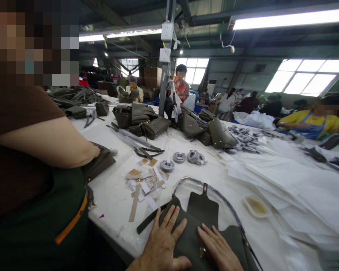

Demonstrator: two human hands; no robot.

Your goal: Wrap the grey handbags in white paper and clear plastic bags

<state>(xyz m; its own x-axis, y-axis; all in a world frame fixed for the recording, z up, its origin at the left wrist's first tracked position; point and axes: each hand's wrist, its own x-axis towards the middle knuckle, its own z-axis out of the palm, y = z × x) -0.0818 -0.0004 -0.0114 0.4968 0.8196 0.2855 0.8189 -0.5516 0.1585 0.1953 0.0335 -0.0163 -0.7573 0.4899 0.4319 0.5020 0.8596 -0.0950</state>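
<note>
A dark olive handbag [183,220] lies on the white table right in front of me. Its flap [205,207] is folded back away from me, and a plastic-wrapped handle [224,197] arches beyond it. My left hand [165,237] rests flat on the bag's left part, fingers spread. On the right part lies my right hand [219,246], fingers stretched out over the leather. A small metal clasp [202,251] shows between the two hands. To the left, a dark strap end [147,222] sticks out from the bag.
Paper tags [147,180] and wrapped strap coils [167,166] lie beyond the bag. A shallow plastic dish [255,206] and white sheets [288,180] are at right. More handbags [156,127] stand farther back near a post [164,82]. A co-worker's arm [53,141] reaches in at left.
</note>
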